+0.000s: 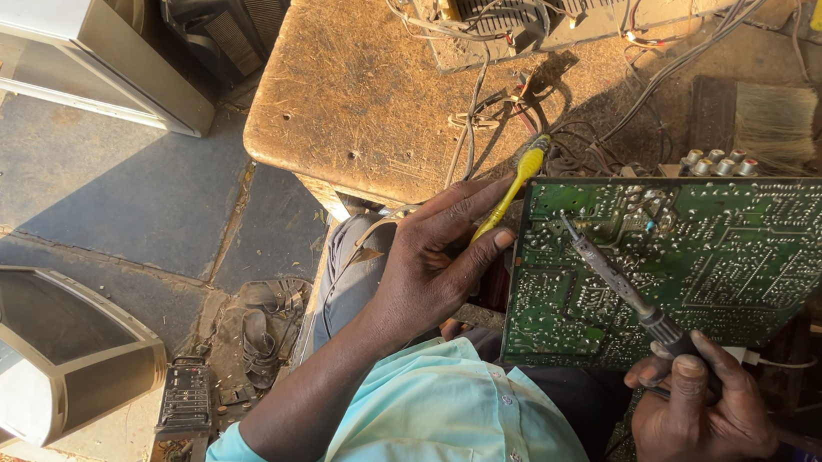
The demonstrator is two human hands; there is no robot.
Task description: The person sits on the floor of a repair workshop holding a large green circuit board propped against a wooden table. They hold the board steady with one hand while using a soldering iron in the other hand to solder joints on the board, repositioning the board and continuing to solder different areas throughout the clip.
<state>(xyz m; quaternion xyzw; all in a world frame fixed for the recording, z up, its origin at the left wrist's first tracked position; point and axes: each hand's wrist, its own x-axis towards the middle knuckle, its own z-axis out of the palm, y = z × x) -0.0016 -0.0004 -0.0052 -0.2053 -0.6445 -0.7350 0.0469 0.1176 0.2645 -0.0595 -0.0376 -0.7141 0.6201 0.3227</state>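
1. The left hand (433, 263) sat at the centre of the frame, its fingers closed around a yellow-handled tool (510, 188) that pointed toward the upper middle.
2. The same hand's thumb and fingertips pressed against the left edge of a green circuit board (729, 262), which stood tilted across the right half of the frame.
3. The right hand (705, 410), at the lower right, gripped the dark handle of a soldering iron (617, 281) in a closed fist.
4. The iron's tip touched the board's solder side near its upper left area.
5. A worn wooden table (365, 86) filled the upper middle, with tangled wires (472, 116) lying on it.
6. An old television set (37, 356) sat at the lower left.
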